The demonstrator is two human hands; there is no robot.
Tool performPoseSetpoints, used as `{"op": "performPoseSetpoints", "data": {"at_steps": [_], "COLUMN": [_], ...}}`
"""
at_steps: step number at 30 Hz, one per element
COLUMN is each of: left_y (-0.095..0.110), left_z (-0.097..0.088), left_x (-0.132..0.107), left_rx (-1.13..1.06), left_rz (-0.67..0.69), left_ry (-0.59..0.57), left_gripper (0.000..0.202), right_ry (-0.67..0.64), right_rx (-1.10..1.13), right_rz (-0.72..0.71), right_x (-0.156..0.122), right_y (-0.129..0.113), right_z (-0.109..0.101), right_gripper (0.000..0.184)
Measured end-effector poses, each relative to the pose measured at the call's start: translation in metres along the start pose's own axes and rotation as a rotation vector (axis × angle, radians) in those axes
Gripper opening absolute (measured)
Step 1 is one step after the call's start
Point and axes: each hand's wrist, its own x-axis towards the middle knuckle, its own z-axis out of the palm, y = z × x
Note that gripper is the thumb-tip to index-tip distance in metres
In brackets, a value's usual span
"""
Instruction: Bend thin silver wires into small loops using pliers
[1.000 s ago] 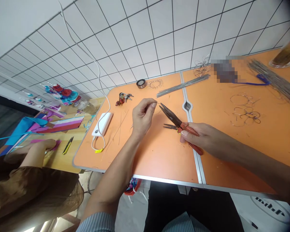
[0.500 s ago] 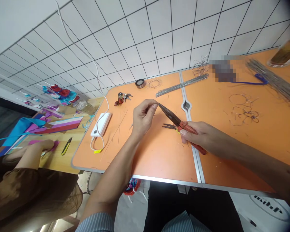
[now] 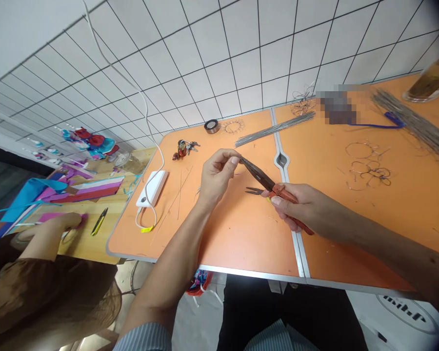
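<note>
My right hand is wrapped round the red handles of long-nose pliers, whose dark jaws point up and left. At the jaw tips, the thumb and fingers of my left hand are pinched together. Whatever they hold there is too small to make out. A second, smaller pair of pliers lies partly hidden beneath my right hand. Left of my left hand, thin straight wires rest on the orange table.
Bundles of wire and bent wire loops lie behind and to the right. Keys, a tape roll and a white power bank with cable are on the left. Another person's hand works among ribbons beside yellow snips.
My right hand's grip on the pliers' handles has shifted slightly, and the handles look a little closer together. My left hand stays at the jaw tips. The other person's hand has moved slightly.
</note>
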Motion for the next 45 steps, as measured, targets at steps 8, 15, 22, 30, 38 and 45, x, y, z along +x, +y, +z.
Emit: {"op": "performPoseSetpoints", "data": {"at_steps": [8, 15, 22, 30, 38, 45], "left_y": [-0.001, 0.000, -0.004, -0.005, 0.000, 0.001], "left_z": [0.001, 0.007, 0.010, 0.007, 0.009, 0.011], "left_x": [0.001, 0.000, -0.001, 0.001, 0.002, -0.001], "left_rx": [-0.108, -0.149, -0.158, -0.323, -0.443, -0.437], "left_rz": [-0.109, -0.136, -0.193, -0.416, -0.595, -0.648], "left_ry": [-0.051, 0.000, 0.047, 0.137, 0.119, 0.050], "left_gripper": [0.040, 0.040, 0.033, 0.028, 0.013, 0.015], "right_ry": [0.019, 0.004, -0.028, -0.119, -0.118, -0.127], "right_rx": [-0.034, -0.088, -0.017, 0.124, 0.215, 0.344], "right_rz": [-0.002, 0.041, 0.080, 0.090, 0.170, 0.106], "right_x": [0.000, 0.002, 0.008, 0.021, 0.019, 0.019], "right_y": [0.002, 0.003, 0.009, 0.029, 0.017, 0.011], "right_z": [0.001, 0.001, -0.001, -0.019, -0.025, -0.026], "right_gripper": [0.027, 0.026, 0.037, 0.051, 0.071, 0.053]}}
